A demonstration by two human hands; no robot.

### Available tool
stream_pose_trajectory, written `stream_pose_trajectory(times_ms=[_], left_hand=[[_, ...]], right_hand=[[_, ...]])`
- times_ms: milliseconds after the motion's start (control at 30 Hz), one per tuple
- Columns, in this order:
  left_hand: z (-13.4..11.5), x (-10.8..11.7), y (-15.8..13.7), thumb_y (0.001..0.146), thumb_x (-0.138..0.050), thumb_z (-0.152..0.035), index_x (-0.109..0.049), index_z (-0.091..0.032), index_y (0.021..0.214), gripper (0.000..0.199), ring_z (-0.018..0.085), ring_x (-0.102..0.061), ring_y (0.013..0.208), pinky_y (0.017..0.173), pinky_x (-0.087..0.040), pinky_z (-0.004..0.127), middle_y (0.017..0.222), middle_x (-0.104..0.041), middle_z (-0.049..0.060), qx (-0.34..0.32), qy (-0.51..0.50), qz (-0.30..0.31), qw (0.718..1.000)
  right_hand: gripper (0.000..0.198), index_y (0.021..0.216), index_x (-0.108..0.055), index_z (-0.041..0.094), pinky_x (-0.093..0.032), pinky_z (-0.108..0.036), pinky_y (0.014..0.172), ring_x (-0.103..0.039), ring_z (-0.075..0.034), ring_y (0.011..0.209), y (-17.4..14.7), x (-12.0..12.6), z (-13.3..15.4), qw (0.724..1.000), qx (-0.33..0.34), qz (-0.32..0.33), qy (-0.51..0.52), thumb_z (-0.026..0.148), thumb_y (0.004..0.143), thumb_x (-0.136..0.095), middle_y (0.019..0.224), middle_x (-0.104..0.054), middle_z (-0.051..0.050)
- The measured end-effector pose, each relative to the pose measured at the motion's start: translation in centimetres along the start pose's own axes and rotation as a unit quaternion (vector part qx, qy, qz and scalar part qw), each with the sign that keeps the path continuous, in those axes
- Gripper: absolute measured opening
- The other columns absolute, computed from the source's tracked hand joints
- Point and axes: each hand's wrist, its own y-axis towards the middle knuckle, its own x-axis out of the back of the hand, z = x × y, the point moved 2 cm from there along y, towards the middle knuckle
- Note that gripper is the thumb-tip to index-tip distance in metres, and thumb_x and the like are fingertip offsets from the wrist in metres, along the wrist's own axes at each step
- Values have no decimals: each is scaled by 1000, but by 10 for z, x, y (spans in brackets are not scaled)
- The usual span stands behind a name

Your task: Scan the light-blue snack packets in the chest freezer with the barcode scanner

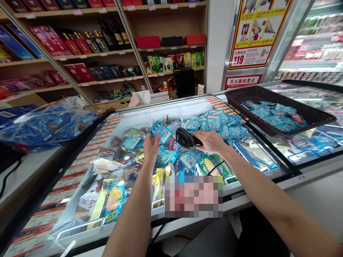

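In my left hand (152,145) is a small blue snack packet (160,131), pinched at its lower left corner and tilted up over the freezer's glass top. My right hand (210,141) is wrapped round the handle of a black barcode scanner (184,138), whose head points left toward the packet. The scanner's black cable (215,167) runs down toward the front edge. More blue packets (213,123) lie spread on the glass behind and right of the scanner, and some (189,159) lie in front of it.
A dark brown woven basket (318,113) holding blue packets stands on the freezer at right. A clear plastic bag (50,125) of blue packages lies at left. Price labels (57,185) line the glass-topped freezer (142,119). Shelves (160,21) with boxes and bottles stand behind.
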Motion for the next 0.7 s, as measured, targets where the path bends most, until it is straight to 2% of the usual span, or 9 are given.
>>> stream_pose_trajectory(times_ms=[267, 467, 700], left_hand=[[4, -2, 0, 73, -59, -47, -52, -18, 95, 37, 7, -38, 47, 51, -49, 24, 56, -33, -7, -1, -21, -8, 1000], [9, -2, 1, 74, -59, -48, -52, -19, 98, 39, 8, -44, 50, 55, -52, 27, 59, -36, -6, 0, -34, 1, 999], [4, -3, 0, 74, -59, -47, -52, -19, 102, 40, 9, -49, 52, 55, -53, 28, 59, -42, -5, 6, -30, 7, 1000]], right_hand=[[38, 112, -53, 18, -31, -27, 56, -59, -17, 79, -1, 0, 0, 1000, 5, -7, -4, 43, 83, -48, 99, -65, -6], [37, 111, -53, 19, -32, -27, 56, -60, -17, 79, 0, 1, 1, 1000, 6, -2, -4, 43, 83, -49, 99, -65, -5], [39, 113, -52, 18, -33, -27, 58, -60, -17, 82, 0, 0, 0, 1000, 5, 7, -4, 43, 84, -49, 101, -64, -6]])
